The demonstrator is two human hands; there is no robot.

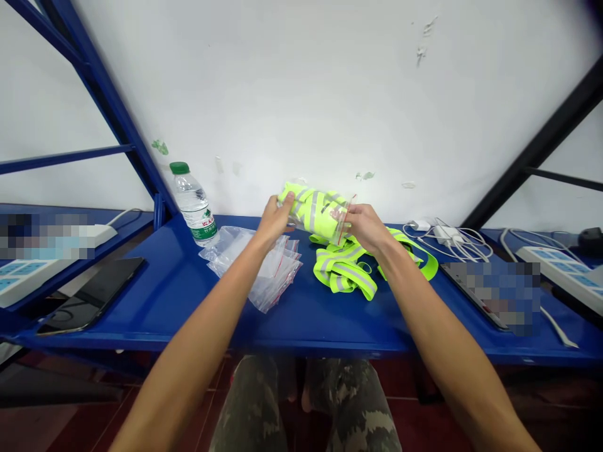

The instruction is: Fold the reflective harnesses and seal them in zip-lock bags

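Between my hands, raised above the blue table, is a clear zip bag (313,210) with a folded neon-yellow reflective strap inside. Its red-lined opening faces right. My left hand (277,218) grips the bag's left end, thumb on top. At the opening end, my right hand (365,225) has its fingers closed on the bag's edge, some of them hidden behind the plastic. Below the bag and my right forearm lie more yellow reflective straps (346,270) with grey stripes. A fanned stack of clear zip bags (264,267) rests left of them.
A water bottle (192,204) with a green cap stands at the back left of the blue table (301,326). A dark tablet (94,295) lies left, another device (490,295) right. White cables (452,242) and power strips (560,270) sit rightward. Metal posts (108,100) rise at the sides.
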